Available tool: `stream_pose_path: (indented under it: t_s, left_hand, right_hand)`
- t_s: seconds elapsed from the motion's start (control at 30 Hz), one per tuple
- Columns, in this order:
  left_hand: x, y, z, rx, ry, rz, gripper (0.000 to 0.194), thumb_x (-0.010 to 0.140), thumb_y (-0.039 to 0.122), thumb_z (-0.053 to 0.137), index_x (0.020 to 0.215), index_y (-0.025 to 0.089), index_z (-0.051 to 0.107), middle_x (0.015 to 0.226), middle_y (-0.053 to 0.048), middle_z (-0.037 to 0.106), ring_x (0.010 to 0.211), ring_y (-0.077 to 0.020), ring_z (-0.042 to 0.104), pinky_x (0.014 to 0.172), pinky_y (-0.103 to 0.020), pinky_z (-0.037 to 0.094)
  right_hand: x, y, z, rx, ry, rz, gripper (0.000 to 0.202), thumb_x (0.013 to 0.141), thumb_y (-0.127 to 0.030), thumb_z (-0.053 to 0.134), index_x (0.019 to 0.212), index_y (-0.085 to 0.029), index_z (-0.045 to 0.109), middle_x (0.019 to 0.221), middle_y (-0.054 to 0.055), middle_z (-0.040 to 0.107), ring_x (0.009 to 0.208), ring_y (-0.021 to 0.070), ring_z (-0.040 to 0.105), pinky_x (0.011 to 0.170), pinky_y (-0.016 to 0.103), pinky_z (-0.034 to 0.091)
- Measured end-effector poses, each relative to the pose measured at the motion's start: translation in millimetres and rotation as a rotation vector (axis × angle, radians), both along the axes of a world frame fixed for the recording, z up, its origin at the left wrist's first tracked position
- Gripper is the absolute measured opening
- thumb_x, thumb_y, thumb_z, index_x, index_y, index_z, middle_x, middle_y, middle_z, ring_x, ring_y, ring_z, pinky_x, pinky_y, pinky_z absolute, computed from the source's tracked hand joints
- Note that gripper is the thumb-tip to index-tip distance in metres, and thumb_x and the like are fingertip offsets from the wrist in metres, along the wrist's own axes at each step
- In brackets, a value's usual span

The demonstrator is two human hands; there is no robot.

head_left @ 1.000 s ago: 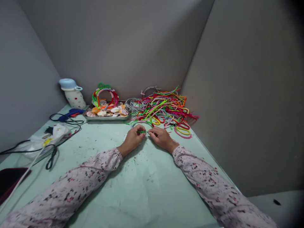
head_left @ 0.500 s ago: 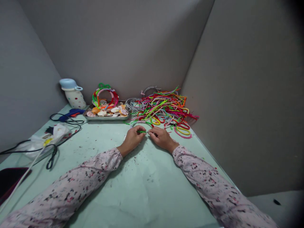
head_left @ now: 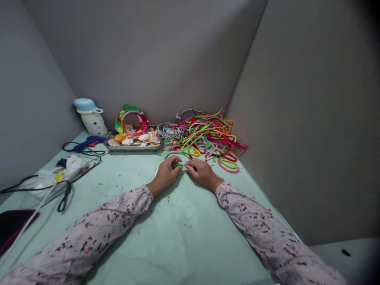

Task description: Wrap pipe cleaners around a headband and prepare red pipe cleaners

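Both hands meet over a thin ring wrapped in coloured pipe cleaner (head_left: 175, 152), whose pale, green and red far arc shows behind the fingers. My left hand (head_left: 166, 171) pinches its green near part between thumb and fingers. Opposite, my right hand (head_left: 202, 172) has thumb and forefinger closed on the ring near a thin grey end, with red just above the fingers. A narrow gap separates the two sets of fingertips. The palms hide much of the ring's sides.
Behind the hands lies a tangled heap of pipe cleaners (head_left: 204, 132), beside coiled grey wire rings (head_left: 168, 131). A metal tray (head_left: 133, 148) holds seashells and several wrapped rings (head_left: 118, 122). Leftward are a bottle (head_left: 93, 120), a blue glue gun (head_left: 84, 144), black cable and a plastic bag (head_left: 74, 164).
The fingers of my left hand have shifted very slightly on the ring. My right hand and everything else look the same.
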State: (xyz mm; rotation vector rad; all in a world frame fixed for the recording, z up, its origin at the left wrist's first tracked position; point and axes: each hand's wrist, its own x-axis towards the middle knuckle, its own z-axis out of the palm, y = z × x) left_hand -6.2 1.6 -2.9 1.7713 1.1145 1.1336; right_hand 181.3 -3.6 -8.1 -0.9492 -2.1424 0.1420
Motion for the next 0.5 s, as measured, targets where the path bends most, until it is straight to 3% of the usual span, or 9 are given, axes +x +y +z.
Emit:
stream_pose_path:
  t_s: [0.33,0.5]
  left_hand:
    - [-0.7,-0.6,1.4,0.051,0.062,-0.023,0.016,0.077,0.023,0.057,0.091,0.019,0.063,0.083,-0.002,0.065,0.064,-0.0123,0.055,0.061,-0.024,0.044]
    - [-0.6,-0.6,2.4,0.05,0.102,0.005,0.014,0.077,0.022,0.057,0.088,0.018,0.064,0.077,-0.002,0.065,0.063,-0.0134,0.056,0.06,-0.024,0.044]
  right_hand:
    - [0.0,-0.5,0.0,-0.009,-0.002,0.005,0.016,0.09,-0.02,0.051,0.095,-0.018,0.067,0.086,0.006,0.066,0.081,0.0166,0.061,0.075,0.028,0.046]
    - [-0.1,-0.5,-0.1,-0.005,-0.001,0.003,0.016,0.09,-0.019,0.052,0.095,-0.019,0.067,0.086,0.005,0.066,0.081,0.0163,0.061,0.075,0.027,0.046]
